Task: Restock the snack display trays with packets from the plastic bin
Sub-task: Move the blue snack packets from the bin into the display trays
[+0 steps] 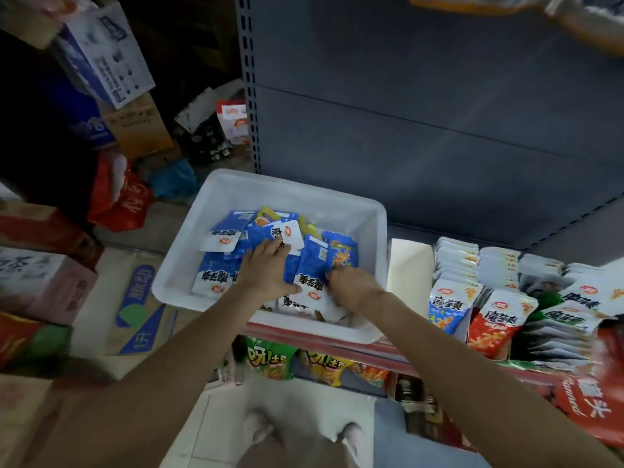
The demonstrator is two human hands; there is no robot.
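Reaching into the white plastic bin (337,211), both hands work among a loose heap of blue-and-white snack packets (314,261) printed with bold black characters and a small red-and-orange logo. The bin sits on the left end of the shelf (398,349), its near rim overhanging the red front edge. The left hand (268,268) lies flat on the heap with fingers spread and straight, pressing packets near the bin's middle. The right hand (351,285), toward the bin's near right corner, has its fingers curled around the edge of a packet, pinching it. Just right of the bin a cream card divider (408,265) stands upright, and beyond it the display trays (506,298) hold rows of upright packets: blue ones nearest, then red, then green toward the shelf's right end
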